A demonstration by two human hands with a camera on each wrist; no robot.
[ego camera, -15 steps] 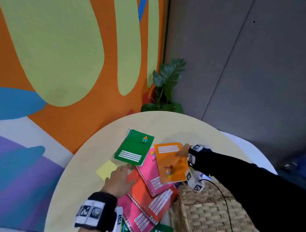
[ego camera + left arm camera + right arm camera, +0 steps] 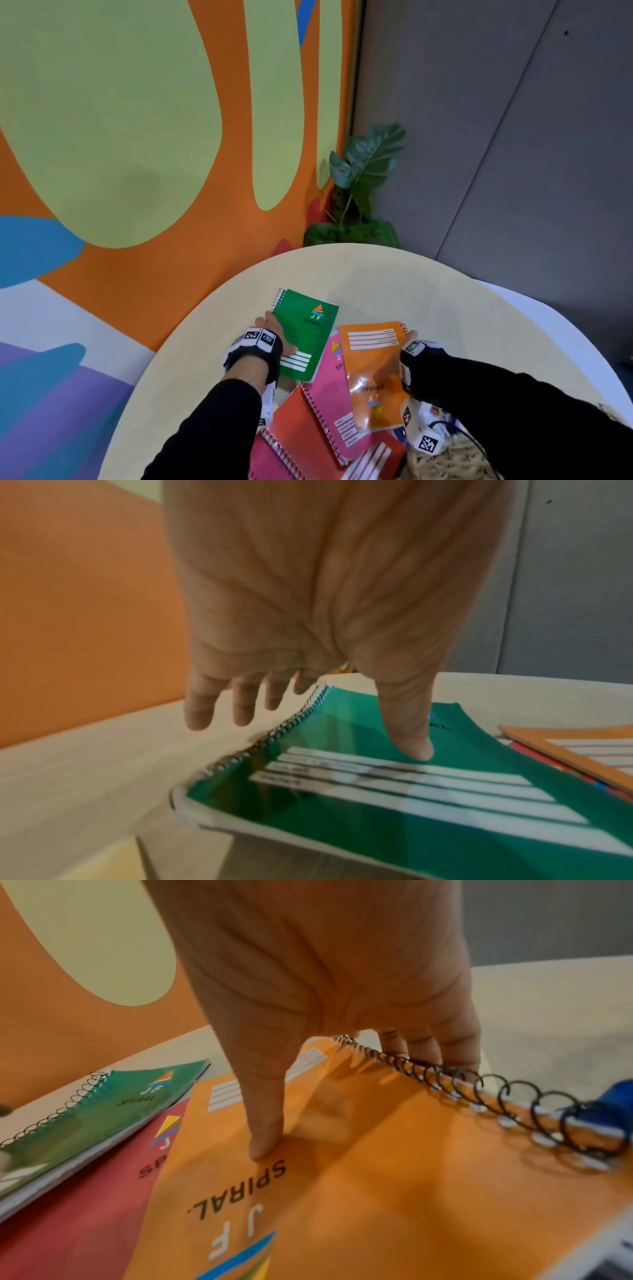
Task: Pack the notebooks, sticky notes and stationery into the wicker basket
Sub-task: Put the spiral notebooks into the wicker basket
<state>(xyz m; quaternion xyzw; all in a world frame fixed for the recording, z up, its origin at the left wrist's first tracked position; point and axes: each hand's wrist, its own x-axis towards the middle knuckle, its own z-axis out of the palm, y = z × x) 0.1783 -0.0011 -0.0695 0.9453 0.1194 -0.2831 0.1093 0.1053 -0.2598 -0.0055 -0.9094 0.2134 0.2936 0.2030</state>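
Observation:
A green spiral notebook (image 2: 308,329) lies toward the far side of the round table. My left hand (image 2: 274,329) holds it at its spiral edge, with the thumb (image 2: 411,739) on the cover and the fingers (image 2: 198,712) past the coil; its near corner is raised. My right hand (image 2: 411,339) grips the spiral edge of an orange notebook (image 2: 373,370), thumb (image 2: 267,1134) pressed on the cover and fingers (image 2: 445,1047) curled behind the coil. Pink (image 2: 329,387) and red (image 2: 298,421) notebooks lie under and beside them. The wicker basket (image 2: 445,462) shows at the bottom right.
The pale round table (image 2: 445,291) stands against an orange patterned wall, with a leafy plant (image 2: 363,192) behind its far edge. Something blue (image 2: 616,1099) sits beneath the orange notebook's coil. A yellow patch (image 2: 116,859) shows under the green notebook's corner.
My left hand has left the yellow sticky note and red notebook and taken hold of the green notebook's spiral edge. My right hand stays on the orange notebook.

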